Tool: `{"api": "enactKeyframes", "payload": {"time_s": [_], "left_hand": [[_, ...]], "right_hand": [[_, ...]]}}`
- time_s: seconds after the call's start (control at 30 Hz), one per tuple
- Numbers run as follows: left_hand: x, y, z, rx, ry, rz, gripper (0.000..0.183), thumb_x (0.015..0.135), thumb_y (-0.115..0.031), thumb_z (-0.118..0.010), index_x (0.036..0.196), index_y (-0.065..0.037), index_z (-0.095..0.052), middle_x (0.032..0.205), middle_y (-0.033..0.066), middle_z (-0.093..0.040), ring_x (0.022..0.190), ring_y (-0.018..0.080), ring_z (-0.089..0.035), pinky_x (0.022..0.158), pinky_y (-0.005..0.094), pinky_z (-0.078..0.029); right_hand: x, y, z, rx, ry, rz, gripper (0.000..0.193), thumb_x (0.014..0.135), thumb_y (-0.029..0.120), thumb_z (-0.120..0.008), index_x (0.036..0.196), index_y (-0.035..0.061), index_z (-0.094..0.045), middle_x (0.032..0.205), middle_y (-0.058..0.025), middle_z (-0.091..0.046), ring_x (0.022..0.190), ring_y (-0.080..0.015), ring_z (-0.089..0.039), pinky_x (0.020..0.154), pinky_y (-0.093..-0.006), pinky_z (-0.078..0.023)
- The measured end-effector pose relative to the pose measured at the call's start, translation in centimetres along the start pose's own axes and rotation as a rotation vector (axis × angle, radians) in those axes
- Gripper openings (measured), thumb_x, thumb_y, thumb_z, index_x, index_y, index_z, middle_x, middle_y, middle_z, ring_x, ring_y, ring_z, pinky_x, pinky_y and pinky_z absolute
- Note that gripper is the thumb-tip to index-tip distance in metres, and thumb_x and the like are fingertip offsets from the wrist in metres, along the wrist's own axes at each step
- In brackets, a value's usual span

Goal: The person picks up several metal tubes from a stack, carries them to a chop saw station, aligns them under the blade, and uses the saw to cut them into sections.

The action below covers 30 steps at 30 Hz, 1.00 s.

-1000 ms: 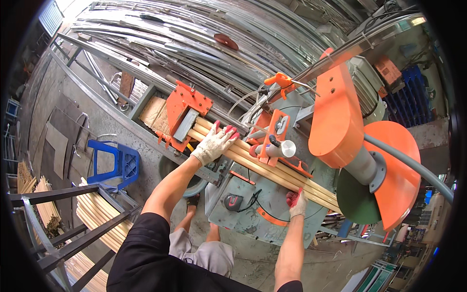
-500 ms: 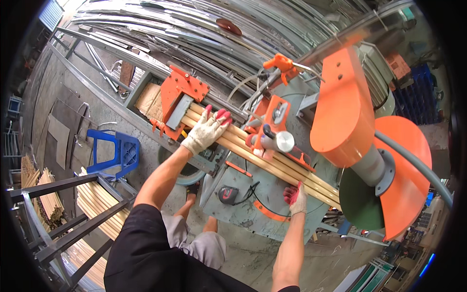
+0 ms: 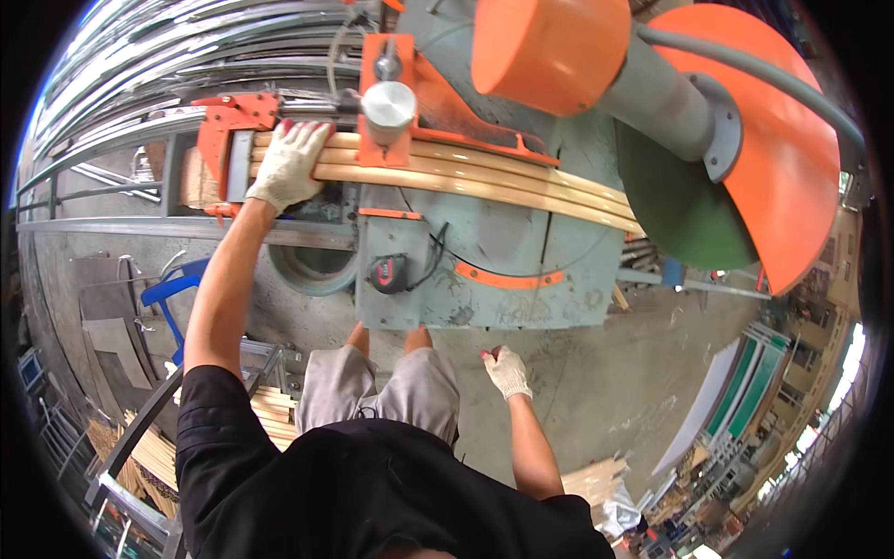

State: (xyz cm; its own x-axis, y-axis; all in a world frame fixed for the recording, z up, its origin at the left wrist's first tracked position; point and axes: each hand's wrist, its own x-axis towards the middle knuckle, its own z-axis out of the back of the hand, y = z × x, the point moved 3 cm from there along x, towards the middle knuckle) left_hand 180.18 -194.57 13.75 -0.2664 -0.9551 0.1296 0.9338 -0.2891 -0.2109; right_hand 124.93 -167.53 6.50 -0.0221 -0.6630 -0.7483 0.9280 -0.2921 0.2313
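Observation:
Several glossy tan rods (image 3: 484,180) lie side by side across the grey machine table (image 3: 577,298). My left hand (image 3: 291,168), in a cream glove with red fingertips, is closed over their left ends. Those ends stand beside the grey face of an orange stop bracket (image 3: 216,149). Right of this hand, an orange clamp with a round silver knob (image 3: 389,104) sits over the rods. Their right ends reach under the orange saw guard (image 3: 792,158). My right hand (image 3: 507,371), gloved alike, hangs in front of the table, away from the rods. Its fingers are curled, with nothing visible in them.
A black-and-red tape measure (image 3: 389,274) lies on the table's near left. A blue plastic stool (image 3: 172,303) stands on the floor at left. Long metal profiles (image 3: 140,70) pile up behind the machine. More tan rods (image 3: 275,410) rest on a rack at lower left.
My right hand has left the rods and dropped back toward me, off the table. My left hand stays on the rods, nearer the stop bracket. The view has turned, so the table appears level.

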Motion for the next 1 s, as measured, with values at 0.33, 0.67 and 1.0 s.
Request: {"api": "enactKeyframes", "payload": {"time_s": [0.33, 0.67, 1.0], "left_hand": [[-0.1, 0.3, 1.4, -0.013, 0.292, 0.093, 0.114, 0.053, -0.048, -0.094, 0.149, -0.006, -0.047, 0.139, 0.0158, -0.058, 0.134, 0.0347, -0.051, 0.122, 0.0632, -0.022], [2.9, 3.0, -1.9, -0.226, 0.069, 0.191, 0.042, 0.097, -0.041, -0.060, 0.078, -0.006, -0.072, 0.065, 0.0195, -0.065, 0.067, 0.0403, -0.068, 0.063, 0.0501, -0.052], [2.2, 2.4, -1.4, -0.137, -0.171, 0.159, 0.040, 0.096, -0.046, -0.063, 0.079, -0.011, -0.072, 0.078, 0.0113, -0.067, 0.081, 0.0321, -0.067, 0.077, 0.0453, -0.051]], "right_hand": [[3.2, 2.1, -2.0, -0.215, -0.237, 0.033, 0.047, 0.093, 0.042, -0.063, 0.093, -0.0042, -0.074, 0.093, -0.0327, -0.070, 0.092, -0.0507, -0.068, 0.083, -0.0556, -0.053], [5.0, 2.0, -1.6, -0.310, -0.228, 0.039, 0.046, 0.093, 0.042, -0.062, 0.098, -0.0014, -0.075, 0.099, -0.0301, -0.071, 0.097, -0.0475, -0.069, 0.087, -0.0530, -0.054], [4.4, 3.5, -1.0, -0.248, -0.128, -0.047, 0.043, 0.094, 0.040, -0.065, 0.104, -0.0010, -0.072, 0.106, -0.0298, -0.070, 0.104, -0.0480, -0.065, 0.087, -0.0533, -0.051]]}}
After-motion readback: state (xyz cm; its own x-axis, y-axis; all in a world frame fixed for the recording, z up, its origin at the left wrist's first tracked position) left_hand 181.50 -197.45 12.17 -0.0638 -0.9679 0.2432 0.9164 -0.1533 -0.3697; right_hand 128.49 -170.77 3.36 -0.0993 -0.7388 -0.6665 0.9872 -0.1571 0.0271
